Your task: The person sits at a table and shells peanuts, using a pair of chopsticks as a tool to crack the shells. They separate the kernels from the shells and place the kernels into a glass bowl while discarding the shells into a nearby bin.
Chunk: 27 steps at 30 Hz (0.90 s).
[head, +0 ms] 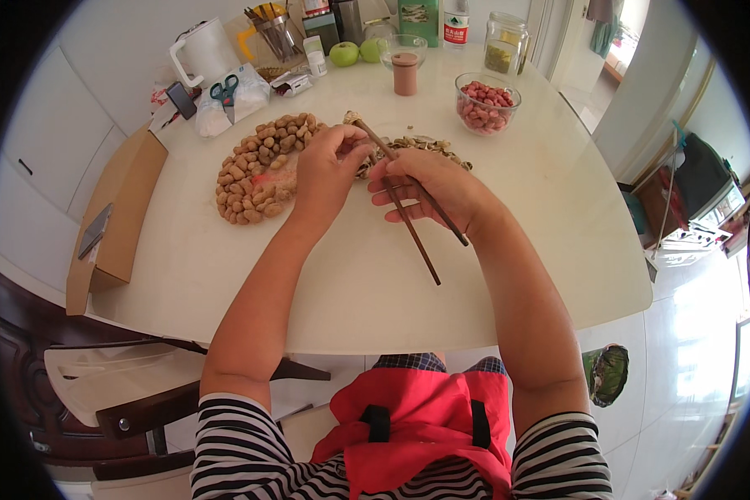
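My right hand (431, 187) holds a pair of brown wooden chopsticks (417, 237), their thick ends pointing back towards me. Close beside it, to the left, my left hand (331, 156) has its thumb and fingertips drawn together near the chopsticks; whether anything is between them cannot be seen. A pale, shell-like piece (352, 117) sits at the far tips of the chopsticks. Unshelled peanuts (244, 187) lie in a curved heap left of my left hand. Behind my right hand are broken peanut shells (431, 145), partly hidden. A glass bowl (487, 122) holds red-skinned peanut kernels (484, 103).
A pink lidded container (405, 75), a glass bowl, green apples (344, 54) and a glass jar (505, 47) stand at the back. Scissors (224, 90) lie on a plastic bag at back left. A cardboard box (122, 212) with a phone stands at the left edge.
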{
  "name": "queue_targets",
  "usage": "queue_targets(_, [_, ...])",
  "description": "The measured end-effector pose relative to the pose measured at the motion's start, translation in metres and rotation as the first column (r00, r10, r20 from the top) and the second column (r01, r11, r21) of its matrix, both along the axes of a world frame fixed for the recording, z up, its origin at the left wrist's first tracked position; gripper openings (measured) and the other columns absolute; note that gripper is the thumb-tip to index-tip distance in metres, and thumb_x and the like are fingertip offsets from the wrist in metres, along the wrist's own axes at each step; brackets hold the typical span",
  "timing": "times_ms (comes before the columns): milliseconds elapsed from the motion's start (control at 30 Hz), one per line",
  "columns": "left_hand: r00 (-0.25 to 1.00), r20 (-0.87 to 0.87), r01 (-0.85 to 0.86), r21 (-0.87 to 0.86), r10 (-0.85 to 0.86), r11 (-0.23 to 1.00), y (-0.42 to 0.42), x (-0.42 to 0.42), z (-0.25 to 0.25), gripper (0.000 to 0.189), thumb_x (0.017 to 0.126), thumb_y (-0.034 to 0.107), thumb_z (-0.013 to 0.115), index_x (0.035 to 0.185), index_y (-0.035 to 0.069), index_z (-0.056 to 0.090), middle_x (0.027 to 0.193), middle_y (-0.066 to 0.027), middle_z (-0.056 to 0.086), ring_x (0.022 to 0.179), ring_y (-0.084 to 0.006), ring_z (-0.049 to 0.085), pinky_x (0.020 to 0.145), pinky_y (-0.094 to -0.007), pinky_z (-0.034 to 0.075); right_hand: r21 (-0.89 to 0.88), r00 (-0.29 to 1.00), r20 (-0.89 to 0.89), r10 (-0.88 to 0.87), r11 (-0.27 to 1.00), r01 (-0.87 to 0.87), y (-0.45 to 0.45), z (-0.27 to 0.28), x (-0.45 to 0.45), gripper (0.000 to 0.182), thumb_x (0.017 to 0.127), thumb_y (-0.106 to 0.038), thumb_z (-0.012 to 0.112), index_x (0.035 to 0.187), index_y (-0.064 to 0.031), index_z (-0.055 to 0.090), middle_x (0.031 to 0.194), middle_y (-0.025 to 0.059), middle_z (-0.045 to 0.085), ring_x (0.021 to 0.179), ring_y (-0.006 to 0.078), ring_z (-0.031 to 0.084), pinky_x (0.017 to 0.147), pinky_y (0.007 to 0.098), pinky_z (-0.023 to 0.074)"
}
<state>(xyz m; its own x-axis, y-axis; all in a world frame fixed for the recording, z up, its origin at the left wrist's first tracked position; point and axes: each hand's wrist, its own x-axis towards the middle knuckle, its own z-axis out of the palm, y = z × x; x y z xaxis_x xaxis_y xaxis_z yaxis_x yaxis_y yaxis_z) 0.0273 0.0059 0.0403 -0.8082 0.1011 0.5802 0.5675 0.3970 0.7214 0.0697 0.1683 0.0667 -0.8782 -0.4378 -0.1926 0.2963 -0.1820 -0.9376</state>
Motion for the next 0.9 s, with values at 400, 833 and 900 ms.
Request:
queue_targets(400, [0.998, -0.037, 0.044, -0.093, -0.048, 0.995, 0.001, 0.000, -0.006, 0.013, 0.077, 0.001, 0.059, 0.090, 0.000, 0.057, 0.082, -0.0033, 0.058, 0.074, -0.0091, 0.056, 0.067, -0.0220, 0.046, 0.029, 1.000, 0.022, -0.010, 1.000, 0.009, -0.007, -0.015, -0.008, 0.021, 0.080, -0.021, 0.050, 0.078, -0.0007, 0.051, 0.063, 0.0047, 0.048, 0.050, 0.0144, 0.049, 0.045, 0.0277, 0.0442])
queue_targets(833, [0.983, 0.152, 0.086, 0.120, -0.104, 0.989, 0.001, -0.006, -0.010, 0.018, 0.074, 0.008, 0.065, 0.089, 0.000, 0.059, 0.080, -0.0034, 0.057, 0.069, -0.0102, 0.054, 0.063, -0.0233, 0.045, 0.103, 0.999, -0.043, -0.014, 0.995, 0.018, -0.008, -0.013, -0.008, 0.020, 0.082, -0.020, 0.047, 0.082, -0.0007, 0.050, 0.063, 0.0025, 0.046, 0.051, 0.0128, 0.048, 0.043, 0.0256, 0.0408])
queue_targets(900, [0.980, 0.176, 0.083, 0.071, -0.094, 0.994, -0.001, -0.005, -0.008, 0.017, 0.074, 0.008, 0.065, 0.088, 0.000, 0.059, 0.079, -0.0036, 0.056, 0.068, -0.0104, 0.053, 0.063, -0.0232, 0.045, 0.123, 0.999, -0.049, 0.018, 0.992, -0.012, -0.004, -0.012, -0.007, 0.021, 0.083, -0.021, 0.046, 0.085, -0.0002, 0.050, 0.066, 0.0041, 0.049, 0.055, 0.0141, 0.052, 0.047, 0.0257, 0.0439])
